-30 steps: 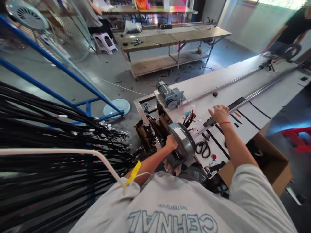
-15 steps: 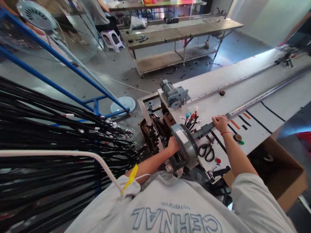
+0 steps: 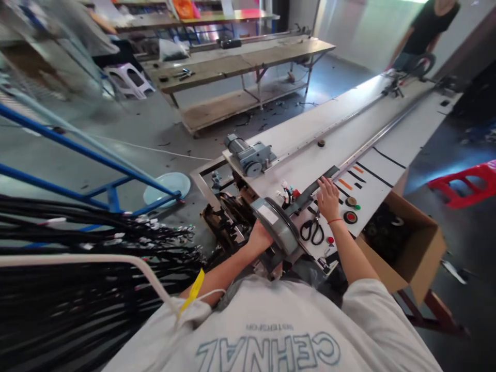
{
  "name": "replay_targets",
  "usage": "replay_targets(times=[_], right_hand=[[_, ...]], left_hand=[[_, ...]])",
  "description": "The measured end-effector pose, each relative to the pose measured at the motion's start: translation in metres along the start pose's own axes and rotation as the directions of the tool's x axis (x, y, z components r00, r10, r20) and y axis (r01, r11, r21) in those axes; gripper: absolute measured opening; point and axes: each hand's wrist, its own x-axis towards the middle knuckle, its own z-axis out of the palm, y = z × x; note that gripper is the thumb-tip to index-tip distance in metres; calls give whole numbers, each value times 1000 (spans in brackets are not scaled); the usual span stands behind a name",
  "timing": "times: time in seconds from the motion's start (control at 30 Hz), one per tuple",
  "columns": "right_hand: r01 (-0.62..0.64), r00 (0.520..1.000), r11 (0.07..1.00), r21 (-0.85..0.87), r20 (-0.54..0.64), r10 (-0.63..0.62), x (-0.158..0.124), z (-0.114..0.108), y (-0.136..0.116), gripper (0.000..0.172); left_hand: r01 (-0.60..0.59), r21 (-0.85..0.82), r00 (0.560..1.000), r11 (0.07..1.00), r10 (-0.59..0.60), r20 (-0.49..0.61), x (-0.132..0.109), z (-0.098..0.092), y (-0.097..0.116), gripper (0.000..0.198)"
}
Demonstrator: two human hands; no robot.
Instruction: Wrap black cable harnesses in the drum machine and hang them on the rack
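A grey round-housed machine [image 3: 277, 225] stands at the near end of a long white table [image 3: 298, 155]. My left hand [image 3: 260, 236] rests against the left side of its housing, with the fingers hidden behind it. From the housing a grey metal bar [image 3: 313, 190] reaches up and to the right. My right hand [image 3: 327, 198] lies at the right side of this bar, fingers stretched out. Connector-tipped wires [image 3: 287, 194] lie left of the bar. Black-handled scissors [image 3: 312, 231] are below my right hand, near a small red-centred roll [image 3: 350, 217].
A grey motor [image 3: 250, 155] sits at the table's left corner. Black cable bundles [image 3: 96, 243] hang at left by a blue frame [image 3: 112, 199]. An open cardboard box [image 3: 420, 248] and a red stool [image 3: 465, 183] are at right. A person in black [image 3: 430, 31] stands at the far end.
The view has turned to the right. My right hand has loosened from its closed hold, and its fingers are now extended along the bar. My left hand remains at the housing.
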Motion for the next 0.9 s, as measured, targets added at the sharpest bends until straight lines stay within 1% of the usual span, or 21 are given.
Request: replay_targets(times=[0.03,0.07,0.1,0.13,0.17,0.2,0.23,0.27,0.3,0.37,0.47,0.57,0.73,0.8,0.9], right_hand=[[-111,994,993,-46,9,112,-14,-1,15,47],[-252,967,963,-95,8,254,-27,-2,32,48],[-401,915,906,-136,-1,404,-39,-3,51,49],[-529,844,833,-162,-1,536,-48,-4,68,50],[-619,775,765,-178,20,632,-55,-5,84,51],[-668,723,719,-193,63,688,-60,-7,97,51],[-685,690,697,-210,118,714,-63,-8,106,52],[-685,671,691,-230,172,722,-64,-9,113,52],[-677,658,693,-250,217,721,-63,-10,116,52],[-669,634,686,-285,263,727,-60,-12,117,55],[-678,596,668,-307,302,744,-56,-13,114,57],[-666,593,668,-331,309,744,-57,-13,110,60],[-667,602,661,-345,273,750,-60,-9,104,61],[-673,603,657,-340,261,753,-60,-7,102,61],[-684,598,649,-332,253,760,-61,-5,100,62]], left_hand=[[3,31,1000,1000,-2,-12,-8,-7,2,30],[18,82,999,996,-16,-33,-18,-14,3,33],[47,145,998,988,-39,-54,-28,-21,4,38],[85,211,995,974,-72,-69,-38,-28,5,45],[133,273,990,953,-115,-79,-48,-35,6,52],[183,322,983,929,-164,-85,-57,-42,5,55],[227,354,974,907,-212,-81,-66,-47,5,55],[264,370,964,891,-258,-67,-73,-52,3,51],[296,384,953,875,-300,-50,-80,-57,1,45],[338,420,932,843,-363,-20,-93,-63,-6,32],[375,453,912,809,-408,-27,-113,-69,-18,27],[407,420,904,811,-423,-61,-128,-72,-26,26],[418,354,904,837,-421,-73,-140,-74,-23,30],[442,316,895,840,-439,-83,-145,-76,-23,29],[500,242,866,832,-490,-104,-157,-80,-28,26]])
